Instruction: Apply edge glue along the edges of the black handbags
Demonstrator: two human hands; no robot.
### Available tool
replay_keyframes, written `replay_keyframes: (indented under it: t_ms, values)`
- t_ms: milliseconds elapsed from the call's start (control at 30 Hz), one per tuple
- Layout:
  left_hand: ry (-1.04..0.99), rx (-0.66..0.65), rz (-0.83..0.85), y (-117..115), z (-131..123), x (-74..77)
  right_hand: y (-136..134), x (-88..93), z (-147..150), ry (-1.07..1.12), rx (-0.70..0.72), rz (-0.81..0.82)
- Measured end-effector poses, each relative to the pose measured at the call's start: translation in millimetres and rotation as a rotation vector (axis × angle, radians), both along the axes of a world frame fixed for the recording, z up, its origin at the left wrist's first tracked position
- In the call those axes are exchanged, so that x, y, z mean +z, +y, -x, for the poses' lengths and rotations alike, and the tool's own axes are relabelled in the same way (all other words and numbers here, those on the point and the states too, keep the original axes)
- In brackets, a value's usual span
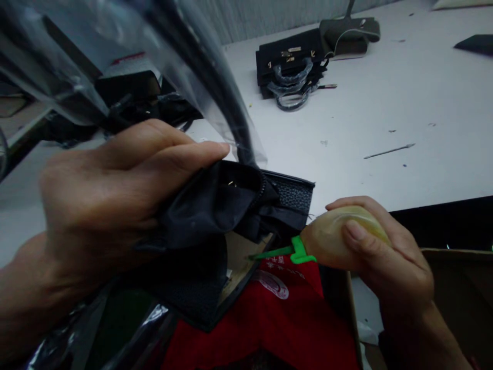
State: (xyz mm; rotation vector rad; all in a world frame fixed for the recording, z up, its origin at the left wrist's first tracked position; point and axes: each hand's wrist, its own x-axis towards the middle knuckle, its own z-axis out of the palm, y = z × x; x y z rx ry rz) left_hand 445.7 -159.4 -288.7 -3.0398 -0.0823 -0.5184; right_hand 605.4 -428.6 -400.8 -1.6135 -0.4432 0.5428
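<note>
My left hand (111,185) is closed on the dark lining of a black leather handbag (295,198), pulling the cloth up and aside. A pale inner panel of the bag shows below the lining. Above it rises a bag handle (234,113) wrapped in clear plastic. Wrapped round a soft yellowish glue bottle (335,236), my right hand (389,252) tilts it to the left. The bottle's thin green nozzle (273,253) points into the bag opening at the pale panel; whether the tip touches it I cannot tell.
Across the white table (442,92) lie black handbags with plastic-wrapped handles (288,61), an olive-coloured bag piece (350,36) and a thin pointed tool (389,151). More dark bags (131,90) lie at left. A red apron (285,329) is below the bag, with a cardboard box (454,257) at lower right.
</note>
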Motion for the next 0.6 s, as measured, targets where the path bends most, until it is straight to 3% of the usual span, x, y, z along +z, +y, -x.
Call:
replay_keyframes:
  t_ms: [67,167,367,467,533,600]
  values:
    - [-0.012,-0.028,-0.009,-3.6,-6.3,9.6,-8.0,6.0,-2.3,0.160,-0.050,-0.124]
    - [0.015,-0.134,-0.002,0.7,-25.6,36.6,-24.4,12.2,-14.3,0.253,-0.166,-0.236]
    - [-0.004,-0.359,-0.108,29.4,-81.4,115.7,-70.1,7.2,-43.5,0.292,-0.410,-0.197]
    - [0.026,-0.407,-0.194,33.6,-103.6,148.4,-89.6,7.2,-57.8,0.278,-0.604,-0.316]
    - [0.077,-0.498,-0.237,31.4,-116.0,162.1,-96.4,13.5,-67.1,0.263,-0.678,-0.455]
    - [0.131,-0.615,-0.322,25.2,-126.0,166.3,-97.6,23.8,-76.6,0.142,-0.636,-0.542]
